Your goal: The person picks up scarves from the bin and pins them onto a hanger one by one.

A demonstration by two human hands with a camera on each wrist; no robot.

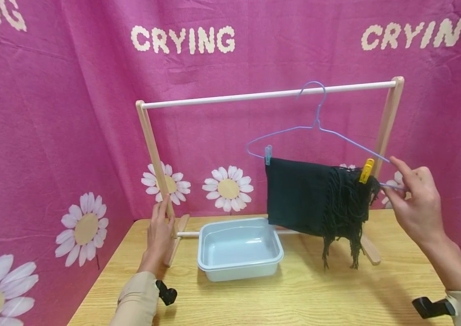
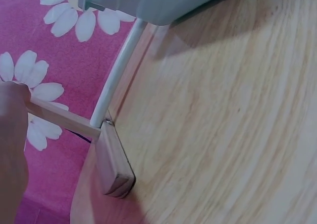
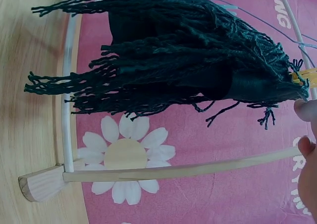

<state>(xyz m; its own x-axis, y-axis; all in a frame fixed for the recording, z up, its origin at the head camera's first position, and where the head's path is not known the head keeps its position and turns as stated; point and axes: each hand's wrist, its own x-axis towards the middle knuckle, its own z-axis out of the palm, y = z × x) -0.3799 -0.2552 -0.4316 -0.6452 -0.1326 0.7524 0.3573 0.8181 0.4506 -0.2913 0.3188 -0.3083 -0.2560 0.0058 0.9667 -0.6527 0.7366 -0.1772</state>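
A blue wire hanger [image 1: 295, 128] is at the right half of the rack, its hook overlapping the top rail; I cannot tell whether the hook bears on it. My right hand [image 1: 420, 203] pinches the hanger's right end. A folded black fringed scarf [image 1: 295, 192] hangs from the hanger's lower bar. A blue clothespin [image 1: 268, 155] clips its left corner and a yellow clothespin [image 1: 367, 171] its right. In the right wrist view the fringe [image 3: 163, 50] dangles beside my fingertips. My left hand [image 1: 159, 233] holds the left wooden post [image 1: 151, 145] of the rack low down.
The rack's white top rail [image 1: 214, 99] spans two wooden posts with feet on the wooden table [image 1: 295, 294]. A pale blue plastic basin [image 1: 240, 271] stands before the lower rail [image 1: 188, 234]. A pink cloth backdrop [image 1: 198, 131] with daisies encloses the back and sides.
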